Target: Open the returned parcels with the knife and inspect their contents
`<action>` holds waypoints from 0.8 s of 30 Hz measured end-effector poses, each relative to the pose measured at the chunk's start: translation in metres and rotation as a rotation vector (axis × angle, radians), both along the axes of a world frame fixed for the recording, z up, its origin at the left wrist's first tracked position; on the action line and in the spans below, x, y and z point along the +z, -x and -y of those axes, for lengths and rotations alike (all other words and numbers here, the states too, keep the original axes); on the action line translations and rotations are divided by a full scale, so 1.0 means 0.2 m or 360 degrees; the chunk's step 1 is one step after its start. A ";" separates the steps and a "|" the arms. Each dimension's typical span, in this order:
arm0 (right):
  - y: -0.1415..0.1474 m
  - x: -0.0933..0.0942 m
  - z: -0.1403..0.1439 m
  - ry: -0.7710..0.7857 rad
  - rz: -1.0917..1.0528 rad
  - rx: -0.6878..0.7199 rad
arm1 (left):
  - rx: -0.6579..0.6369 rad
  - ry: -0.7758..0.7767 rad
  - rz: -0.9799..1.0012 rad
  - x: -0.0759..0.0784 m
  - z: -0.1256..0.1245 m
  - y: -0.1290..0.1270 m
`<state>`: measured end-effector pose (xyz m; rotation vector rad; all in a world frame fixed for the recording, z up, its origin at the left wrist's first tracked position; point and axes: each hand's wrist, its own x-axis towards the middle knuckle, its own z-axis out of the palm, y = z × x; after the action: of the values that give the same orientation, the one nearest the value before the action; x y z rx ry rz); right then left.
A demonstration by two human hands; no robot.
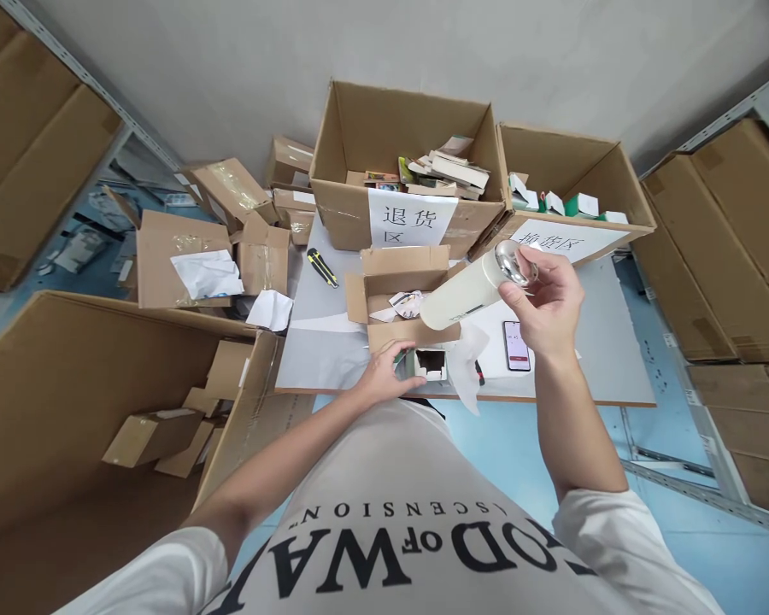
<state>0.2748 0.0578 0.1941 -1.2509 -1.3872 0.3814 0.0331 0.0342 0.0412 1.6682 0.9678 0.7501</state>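
Observation:
My right hand (547, 299) holds a cream-white bottle (465, 295) with a shiny silver end (514, 263), lifted above the grey table (606, 359) and tilted toward me. My left hand (384, 373) rests at the table's near edge on a small dark open box (431, 364). A small open cardboard box (401, 295) with paper scraps inside sits just beyond. White wrapping paper (467, 363) hangs under the bottle.
A phone (516, 345) lies on the table right of the small box, a yellow utility knife (321, 266) to its left. Two big labelled cartons (410, 154) (567, 192) stand at the far edge. A large open carton (90, 410) with small boxes stands left; stacked cartons fill shelves (730, 248) both sides.

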 end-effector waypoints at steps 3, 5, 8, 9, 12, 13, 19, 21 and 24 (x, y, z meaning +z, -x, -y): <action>-0.01 -0.01 0.08 -0.0021 -0.0011 -0.0011 | -0.0119 -0.0349 -0.0134 -0.01 0.00 -0.04; -0.02 -0.05 0.15 -0.0043 -0.0058 -0.0032 | -0.0221 -0.0468 -0.0231 -0.03 0.00 -0.07; -0.05 -0.17 0.26 -0.0080 -0.0169 -0.0142 | -0.0397 -0.0579 -0.0473 -0.05 -0.01 -0.10; -0.05 -0.22 0.29 -0.0084 -0.0218 -0.0198 | -0.0448 -0.0608 -0.0571 -0.06 -0.01 -0.11; -0.05 -0.38 0.38 -0.0011 -0.0407 -0.0374 | -0.0528 -0.0669 -0.0788 -0.08 -0.02 -0.12; -0.04 -0.43 0.40 0.0045 -0.0478 -0.0419 | -0.0531 -0.0677 -0.0808 -0.08 -0.02 -0.12; -0.01 -0.62 0.50 0.0391 -0.0771 -0.0511 | -0.0571 -0.0602 -0.0617 -0.08 -0.02 -0.11; -0.02 -0.63 0.51 0.0413 -0.0773 -0.0525 | -0.0574 -0.0577 -0.0554 -0.09 -0.02 -0.10; -0.05 -0.62 0.51 0.0314 -0.0650 -0.0556 | -0.0539 -0.0558 -0.0490 -0.10 -0.02 -0.09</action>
<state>0.2840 -0.0441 0.0693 -1.4508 -0.7819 0.5046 0.0501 0.0373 0.0202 2.2347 0.7564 0.4582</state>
